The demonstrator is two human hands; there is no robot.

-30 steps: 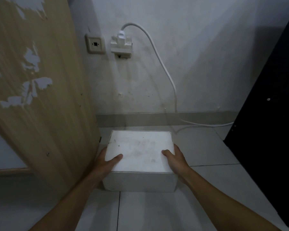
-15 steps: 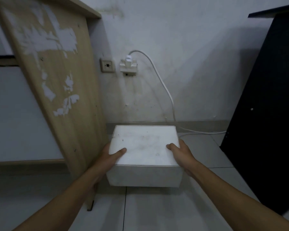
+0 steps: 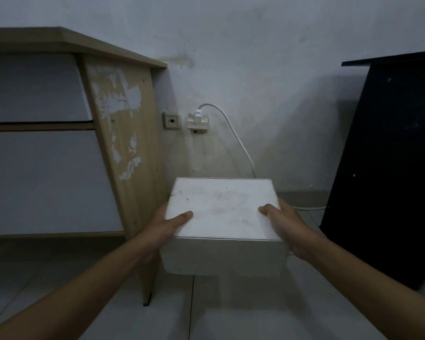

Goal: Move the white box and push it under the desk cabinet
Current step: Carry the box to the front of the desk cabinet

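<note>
A white box (image 3: 222, 212) with a smudged lid hangs in the air in front of me, above the tiled floor. My left hand (image 3: 166, 225) grips its left side, thumb lying on the lid. My right hand (image 3: 286, 224) grips its right side the same way. The wooden desk cabinet (image 3: 123, 123) stands to the left, its slanted side panel with peeling veneer close beside the box. White drawer fronts (image 3: 42, 180) fill its face, and a low dark gap runs beneath them above the floor.
A black panel (image 3: 388, 168) leans against the wall on the right. On the wall behind the box sit a socket (image 3: 171, 120) and a plug adapter (image 3: 198, 121) with a white cable (image 3: 236, 136) trailing down to the floor.
Both hands have lifted the box off the floor and drawn it back from the wall. The view has pulled away, so the cabinet's top and drawers now show.
</note>
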